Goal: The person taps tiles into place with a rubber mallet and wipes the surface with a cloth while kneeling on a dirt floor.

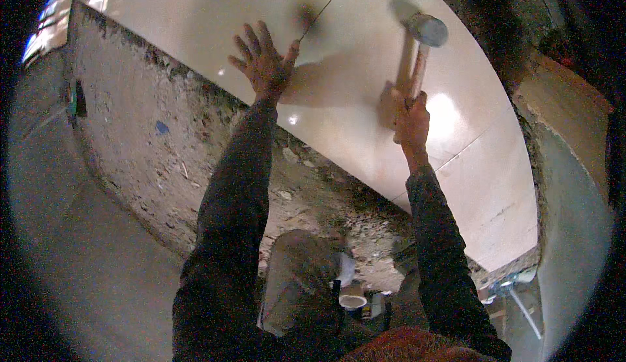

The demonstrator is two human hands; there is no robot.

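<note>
Glossy cream floor tiles (352, 121) lie in a band across the upper middle, with thin dark seams between them. Over the tiles my left hand (266, 69) is spread wide and holds nothing. Its thumb tip is beside one seam; whether the palm presses on the surface I cannot tell. My right hand (412, 124) is wrapped round the wooden handle of a mallet (428, 31) with a thick grey head. The head points away from me, above the tiles, and casts a shadow beside itself.
Rough earth and crumbled mortar (189, 127) run along the tiles' near left edge, with a blue scrap (162, 127) on them. A white round-rimmed container (352, 299) stands below. Grey walls (577, 196) flank both sides. At lower right lies a pale-handled tool (525, 313).
</note>
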